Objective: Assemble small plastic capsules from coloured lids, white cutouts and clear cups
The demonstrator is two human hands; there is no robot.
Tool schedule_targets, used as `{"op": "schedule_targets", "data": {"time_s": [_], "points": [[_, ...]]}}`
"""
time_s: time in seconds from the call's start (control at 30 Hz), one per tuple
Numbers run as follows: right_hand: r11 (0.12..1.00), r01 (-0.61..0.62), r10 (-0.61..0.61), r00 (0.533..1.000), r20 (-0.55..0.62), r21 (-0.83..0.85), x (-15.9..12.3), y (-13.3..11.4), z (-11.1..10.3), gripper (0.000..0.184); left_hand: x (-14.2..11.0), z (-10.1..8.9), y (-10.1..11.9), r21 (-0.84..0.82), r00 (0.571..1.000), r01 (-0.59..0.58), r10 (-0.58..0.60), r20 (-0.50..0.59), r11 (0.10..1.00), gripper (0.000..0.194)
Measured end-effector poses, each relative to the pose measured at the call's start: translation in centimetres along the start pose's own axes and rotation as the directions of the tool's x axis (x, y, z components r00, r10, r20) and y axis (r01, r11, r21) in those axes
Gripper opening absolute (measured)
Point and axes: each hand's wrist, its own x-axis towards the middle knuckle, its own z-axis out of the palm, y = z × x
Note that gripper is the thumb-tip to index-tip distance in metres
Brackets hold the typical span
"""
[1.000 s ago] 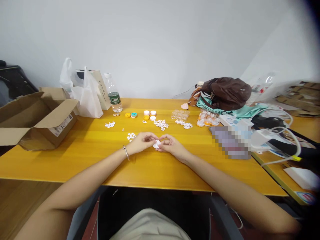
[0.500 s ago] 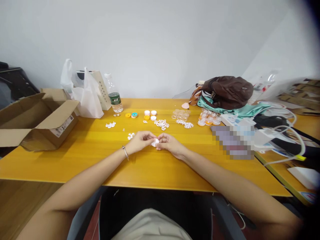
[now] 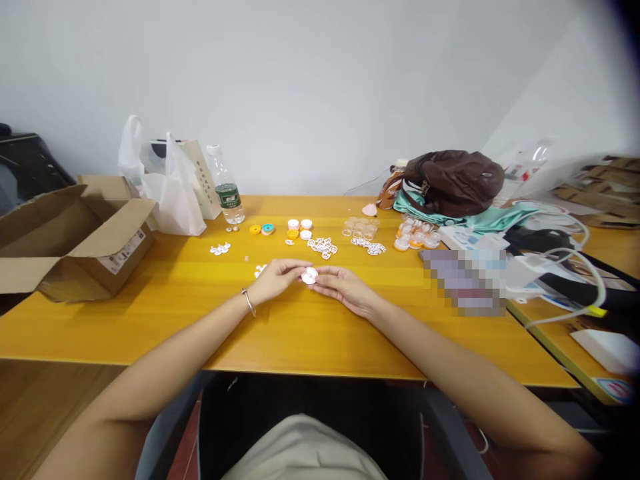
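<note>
A small round white plastic piece (image 3: 309, 275) is held over the middle of the table. My left hand (image 3: 276, 277) pinches its left side, and a bracelet circles that wrist. From the right, the fingers of my right hand (image 3: 345, 289) close on the same piece. Just beyond lie white openwork pieces (image 3: 323, 247), with more lacy white pieces (image 3: 369, 247) to their right. Small white knobbed parts (image 3: 260, 270) sit partly behind my left hand, and similar parts (image 3: 220, 249) lie farther left. White and orange round cases (image 3: 299, 230) stand behind.
An open cardboard box (image 3: 115, 267), a white plastic bag (image 3: 173, 193) and a water bottle (image 3: 230, 193) stand left. Clear rings (image 3: 361, 229), clear-and-orange pieces (image 3: 417, 235), a brown bag (image 3: 453, 183) and white cables (image 3: 597, 280) are right. Orange and blue rings (image 3: 262, 229) lie behind.
The white piece has turned, showing its round face more fully. My right fingers have straightened somewhat, and both hands have shifted slightly away from me.
</note>
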Motion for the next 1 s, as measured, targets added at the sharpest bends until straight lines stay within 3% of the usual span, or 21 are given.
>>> {"op": "schedule_targets", "data": {"time_s": [0.13,0.27,0.4,0.53,0.77,1.0], "points": [[1.0,0.002,-0.001,1.0,-0.016,0.009,0.1,0.1,-0.1,0.026,0.0,0.2,-0.3,-0.072,1.0,-0.019,0.021,0.016,0.997,0.028],[0.998,-0.029,0.026,0.998,-0.053,-0.061,0.1,0.1,0.2,0.02,-0.4,0.7,-0.2,-0.012,0.998,-0.065,0.065,-0.01,0.998,0.025],[0.996,0.01,-0.025,0.985,-0.169,-0.087,0.1,0.3,0.8,0.016,-0.9,1.1,0.8,0.196,0.979,-0.17,0.188,-0.077,0.966,0.018],[0.992,0.102,-0.116,0.961,-0.251,-0.071,0.1,0.9,1.6,0.02,-1.2,1.3,1.7,0.452,0.937,-0.252,0.332,-0.107,0.856,0.014],[0.972,0.232,-0.233,0.933,-0.273,-0.037,0.2,1.8,2.1,0.031,-1.3,2.1,1.6,0.654,0.935,-0.159,0.325,-0.141,0.739,0.016],[0.97,0.243,-0.241,0.933,-0.267,-0.026,0.0,1.8,2.3,0.032,-1.2,2.4,1.9,0.64,0.942,-0.113,0.286,-0.174,0.76,0.014]]}}
